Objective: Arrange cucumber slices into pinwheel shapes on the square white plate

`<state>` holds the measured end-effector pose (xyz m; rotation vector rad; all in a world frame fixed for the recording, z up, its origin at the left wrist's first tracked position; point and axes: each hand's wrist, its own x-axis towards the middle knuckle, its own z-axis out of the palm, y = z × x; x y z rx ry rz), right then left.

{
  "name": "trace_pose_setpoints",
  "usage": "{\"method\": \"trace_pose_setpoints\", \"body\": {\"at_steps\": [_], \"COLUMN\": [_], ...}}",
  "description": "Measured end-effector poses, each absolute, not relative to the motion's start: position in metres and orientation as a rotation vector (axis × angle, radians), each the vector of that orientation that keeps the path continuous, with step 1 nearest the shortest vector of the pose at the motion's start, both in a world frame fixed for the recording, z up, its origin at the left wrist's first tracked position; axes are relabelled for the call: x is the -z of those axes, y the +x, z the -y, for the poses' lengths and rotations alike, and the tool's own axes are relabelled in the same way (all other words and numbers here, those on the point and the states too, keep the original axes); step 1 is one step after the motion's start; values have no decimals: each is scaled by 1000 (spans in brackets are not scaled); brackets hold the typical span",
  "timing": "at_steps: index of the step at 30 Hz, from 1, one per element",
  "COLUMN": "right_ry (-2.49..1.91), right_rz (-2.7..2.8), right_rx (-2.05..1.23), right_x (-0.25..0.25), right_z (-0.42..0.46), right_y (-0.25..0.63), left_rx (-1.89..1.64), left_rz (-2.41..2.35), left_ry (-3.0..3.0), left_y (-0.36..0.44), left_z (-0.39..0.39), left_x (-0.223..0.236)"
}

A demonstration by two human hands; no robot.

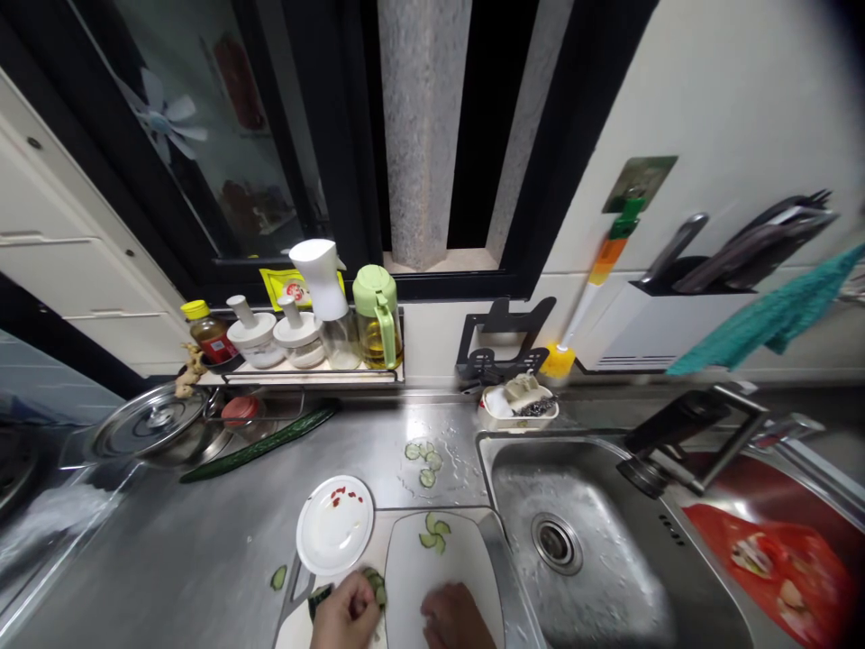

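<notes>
**Two bare hands at work among cucumber slices and a white plate**

The left hand [350,613] is beside the small pile of cucumber slices [375,588] on the cutting board [292,633]. Its fingers are curled, thumb and fingertips drawn together; whether anything thin is pinched between them cannot be made out. A dark-skinned cucumber piece [319,598] lies just beside this hand, on its left.

The right hand [457,617] is over the near part of the rounded rectangular plate [442,570]. It is blurred, so whether its fingers are apart, together or clamped on something cannot be told. Toward the far edge of that plate, cut cucumber pieces [434,534] form a pinwheel.

To the left, a round white plate [331,534] carries small red bits [344,494]. A lone cucumber slice [278,578] lies on the steel worktop [203,541], and several loose slices [424,461] lie on its wet patch near the sink [581,514]. A long cucumber [260,445] lies farther back, below the shelf of bottles [311,378].
</notes>
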<state>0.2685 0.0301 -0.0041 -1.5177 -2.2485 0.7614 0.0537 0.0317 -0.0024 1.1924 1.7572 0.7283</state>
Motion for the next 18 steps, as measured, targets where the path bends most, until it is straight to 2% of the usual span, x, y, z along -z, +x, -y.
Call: {"method": "trace_pose_setpoints", "body": {"at_steps": [8,18], "right_ry": [-1566,-1665], "right_rz": [1663,1648], "right_rx": [-1501,-1450], "right_x": [-38,-72], "right_z": [-53,-49], "right_y": [252,277], "left_rx": [-766,-706], "left_rz": [-1266,-1118], "left_ry": [888,423], "left_y": [84,114], "left_z": [-36,-34], "left_x": [-18,-16]}}
